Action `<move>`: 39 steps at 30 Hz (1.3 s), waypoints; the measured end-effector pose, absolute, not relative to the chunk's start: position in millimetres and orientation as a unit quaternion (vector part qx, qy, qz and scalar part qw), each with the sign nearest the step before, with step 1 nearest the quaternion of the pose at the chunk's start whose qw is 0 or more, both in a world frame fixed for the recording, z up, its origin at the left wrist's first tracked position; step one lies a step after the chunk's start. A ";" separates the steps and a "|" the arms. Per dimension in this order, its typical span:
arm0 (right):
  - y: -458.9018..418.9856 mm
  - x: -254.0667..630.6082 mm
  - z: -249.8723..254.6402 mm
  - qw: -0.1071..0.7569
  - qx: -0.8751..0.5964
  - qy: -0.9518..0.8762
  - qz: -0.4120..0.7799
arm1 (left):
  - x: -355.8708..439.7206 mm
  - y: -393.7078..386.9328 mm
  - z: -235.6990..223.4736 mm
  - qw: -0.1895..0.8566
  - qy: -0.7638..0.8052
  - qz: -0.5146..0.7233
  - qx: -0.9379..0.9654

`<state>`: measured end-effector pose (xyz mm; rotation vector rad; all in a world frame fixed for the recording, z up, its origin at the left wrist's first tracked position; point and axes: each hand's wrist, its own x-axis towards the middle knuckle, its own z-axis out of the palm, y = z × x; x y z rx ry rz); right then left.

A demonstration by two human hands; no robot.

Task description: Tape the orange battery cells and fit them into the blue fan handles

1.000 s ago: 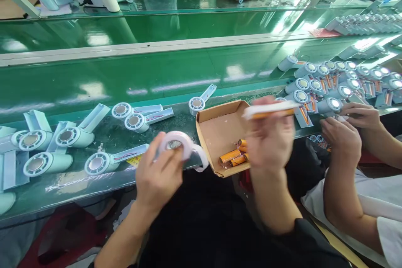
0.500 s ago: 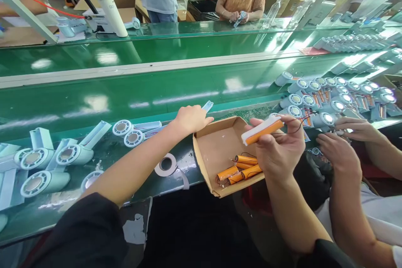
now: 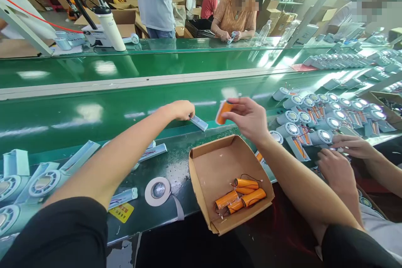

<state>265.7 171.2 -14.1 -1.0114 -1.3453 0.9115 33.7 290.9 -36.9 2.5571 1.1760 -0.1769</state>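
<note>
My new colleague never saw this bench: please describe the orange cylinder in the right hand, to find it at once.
At the green bench's near edge, find the cardboard box. Above it in the picture, the camera wearer's right hand holds the orange cylinder. Unlike the orange cylinders inside the box, this one is held up and shows a white edge.

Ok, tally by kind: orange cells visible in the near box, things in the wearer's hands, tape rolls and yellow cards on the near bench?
Orange cells in box: 5
Held cell, right hand: 1
Pale blue part, left hand: 1
Tape roll: 1
Yellow card: 1
Total: 9
</note>
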 end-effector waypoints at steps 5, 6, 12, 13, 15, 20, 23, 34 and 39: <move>223.2 241.0 -39.0 0.445 -0.473 -0.653 0.390 | 27.8 302.8 -37.4 0.211 0.386 -0.066 0.896; 227.7 238.4 -42.7 0.420 -0.483 -0.669 0.378 | 26.6 302.2 -37.3 0.219 0.384 -0.059 0.895; 230.6 234.9 -51.8 0.293 -0.521 -0.743 0.301 | 26.6 299.8 -39.7 0.233 0.397 -0.007 0.888; 229.9 235.3 -52.1 0.272 -0.532 -0.753 0.278 | 28.0 300.5 -40.4 0.234 0.399 -0.001 0.887; 228.7 236.1 -51.2 0.225 -0.550 -0.770 0.231 | 31.2 302.4 -41.7 0.238 0.402 0.009 0.884; 228.2 232.0 -38.5 0.083 -0.582 -0.798 0.132 | 37.7 308.8 -44.5 0.245 0.427 0.030 0.870; 228.5 224.7 -31.9 0.004 -0.573 -0.815 0.089 | 40.8 312.0 -46.6 0.246 0.446 0.046 0.860; 234.6 209.4 -8.6 -0.059 -0.521 -0.848 0.078 | 51.5 303.3 -32.2 0.195 0.514 0.049 0.834; 154.2 252.1 13.1 0.224 -0.417 -0.871 0.131 | 11.1 239.5 -14.0 0.138 0.565 0.072 0.811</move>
